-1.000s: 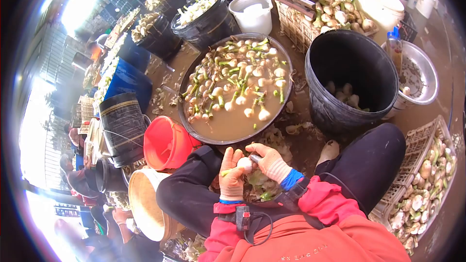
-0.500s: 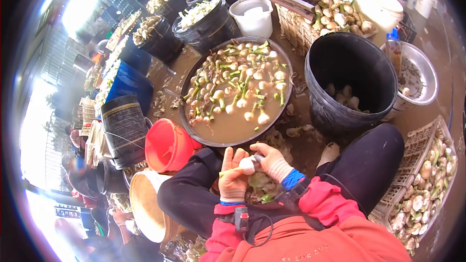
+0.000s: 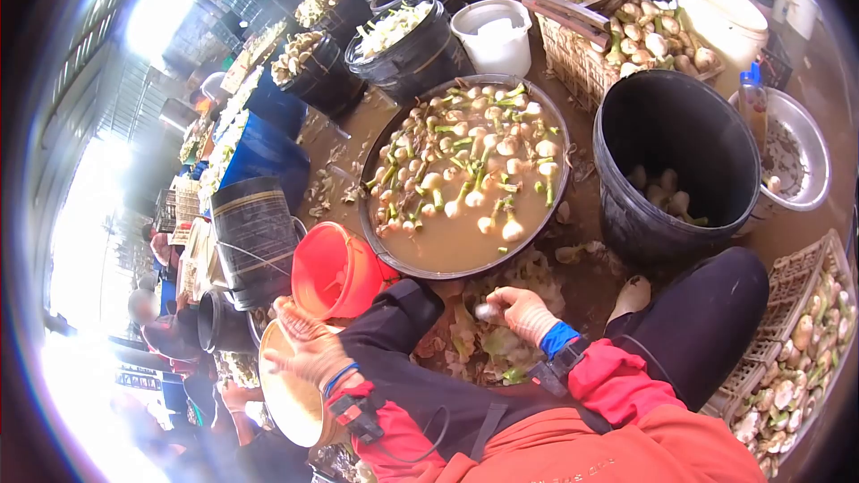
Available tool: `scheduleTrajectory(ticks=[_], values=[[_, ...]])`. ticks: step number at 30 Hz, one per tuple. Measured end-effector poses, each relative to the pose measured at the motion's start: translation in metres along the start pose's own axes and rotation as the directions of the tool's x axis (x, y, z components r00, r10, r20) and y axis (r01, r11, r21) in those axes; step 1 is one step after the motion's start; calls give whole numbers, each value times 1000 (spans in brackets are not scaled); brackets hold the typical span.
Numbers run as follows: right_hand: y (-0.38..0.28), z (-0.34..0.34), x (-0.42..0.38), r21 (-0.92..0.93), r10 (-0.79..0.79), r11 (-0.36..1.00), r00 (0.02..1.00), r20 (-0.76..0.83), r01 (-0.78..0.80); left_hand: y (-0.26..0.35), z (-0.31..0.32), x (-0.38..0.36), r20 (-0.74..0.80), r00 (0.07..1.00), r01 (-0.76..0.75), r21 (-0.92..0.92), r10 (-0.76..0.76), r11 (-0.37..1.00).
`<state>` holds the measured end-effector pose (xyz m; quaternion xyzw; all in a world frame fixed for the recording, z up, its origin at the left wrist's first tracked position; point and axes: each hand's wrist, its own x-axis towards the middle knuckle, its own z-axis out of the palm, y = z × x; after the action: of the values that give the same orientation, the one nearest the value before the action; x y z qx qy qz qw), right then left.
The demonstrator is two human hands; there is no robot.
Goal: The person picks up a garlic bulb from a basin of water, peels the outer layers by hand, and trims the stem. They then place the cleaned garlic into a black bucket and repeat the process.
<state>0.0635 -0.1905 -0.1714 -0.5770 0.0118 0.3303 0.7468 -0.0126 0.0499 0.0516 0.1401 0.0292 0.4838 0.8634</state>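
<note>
My left hand (image 3: pixel 309 346) is open, fingers spread, above the cream bucket (image 3: pixel 284 385) by my left knee; no bulb shows in it. My right hand (image 3: pixel 526 311) is closed around what looks like a small knife (image 3: pixel 489 311), its shiny metal end pointing left. Below the right hand, pale leaf trimmings (image 3: pixel 506 349) lie between my legs. Ahead of me sits a wide round basin (image 3: pixel 365 206) of muddy water, where white bulbs with green stalks (image 3: pixel 452 161), apparently fresh garlic, float.
A tall black bucket (image 3: pixel 617 188) with several bulbs inside stands right of the basin. A red bucket (image 3: pixel 327 273) leans by my left knee. At my right is a crate (image 3: pixel 761 331) of bulbs. Filled tubs and crates line the back; other people work at the far left.
My left hand has moved left, away from the right hand, and opened; the white bulb it held has left it. My right hand keeps its grip. The view has shifted slightly.
</note>
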Motion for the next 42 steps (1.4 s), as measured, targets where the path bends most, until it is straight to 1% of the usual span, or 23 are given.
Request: scheduleTrajectory(ticks=[1, 4, 7, 10, 13, 14, 15, 17, 18, 21, 25, 27, 29, 30, 31, 33, 35, 36, 38, 39, 40, 41, 42], values=[[-3, -2, 7, -1, 268, 963, 963, -12, -268, -14, -6, 6, 4, 999, 45, 103, -46, 994], [-32, -7, -17, -380, 110, 918, 993, -34, -114, -101, -15, -8, 165, 798, 495, 369, -580, 787], [-21, -14, -10, -347, -23, 938, 997, -78, -5, -186, -91, 5, -249, 648, 695, 581, -720, 424], [-28, -15, -9, -281, -40, 960, 989, -142, -2, -260, -120, 6, -489, 636, 511, 847, -597, -149], [-46, -16, -12, -259, 65, 961, 988, -142, -101, -308, -212, 35, -212, 622, -28, 956, -754, -292], [-42, -18, -7, -263, 20, 963, 990, -138, -56, -318, -225, 42, -345, 583, 7, 908, -736, -420], [-36, -19, -5, -266, -22, 964, 991, -134, -15, -318, -203, 36, -347, 570, 2, 907, -745, -421], [-31, -22, 0, -237, -23, 971, 986, -162, -16, -302, -151, 18, -516, 433, 501, 819, -739, -279], [-35, -22, 2, -201, -103, 978, 954, -282, 46, -295, -131, 7, -465, 503, 532, 831, -728, -163], [-46, -24, 10, -30, -280, 948, 785, -552, 317, -253, -99, -2, -385, 441, 558, 825, -811, -88], [-60, -27, 6, 233, -308, 868, 844, -440, 438, -201, -74, -50, -311, 420, 525, 849, -853, -51], [-64, -25, -2, 146, -309, 908, 864, -398, 393, -185, -79, -74, -204, 409, 430, 903, -889, -9], [-65, -20, -10, 57, -315, 933, 882, -351, 355, -176, -91, -97, -95, 569, 196, 980, -817, 22], [-66, -19, -13, 41, -292, 945, 895, -337, 324, -173, -92, -102, 88, 622, -181, 983, -778, -33], [-67, -17, -16, 23, -271, 956, 906, -325, 294, -170, -93, -108, 97, 624, -186, 982, -776, -27], [-60, -13, -15, -109, -347, 938, 875, -336, 330, -167, -69, -125, 254, 662, -577, 774, -705, -262], [-66, -9, -22, 16, -291, 949, 890, -350, 316, -164, -65, -132, 266, 673, -619, 713, -690, -329], [-65, -9, -21, 187, -265, 923, 909, -320, 335, -163, -62, -136, 296, 668, -623, 724, -683, -296], [-70, -13, -28, 190, -246, 934, 930, -272, 303, -161, -75, -134, 402, 648, -615, 778, -647, -133], [-74, -16, -31, 194, -219, 945, 949, -228, 265, -163, -80, -130, 176, 728, -122, 984, -662, 128], [-70, -19, -30, 121, -292, 939, 934, -206, 320, -154, -83, -128, -48, 678, 335, 908, -733, 250], [-73, -20, -33, 120, -295, 939, 934, -202, 322, -145, -69, -127, -215, 529, 720, 626, -821, 299], [-76, -20, -35, 101, -350, 924, 922, -163, 369, -141, -75, -123, -272, 455, 842, 440, -848, 310]])
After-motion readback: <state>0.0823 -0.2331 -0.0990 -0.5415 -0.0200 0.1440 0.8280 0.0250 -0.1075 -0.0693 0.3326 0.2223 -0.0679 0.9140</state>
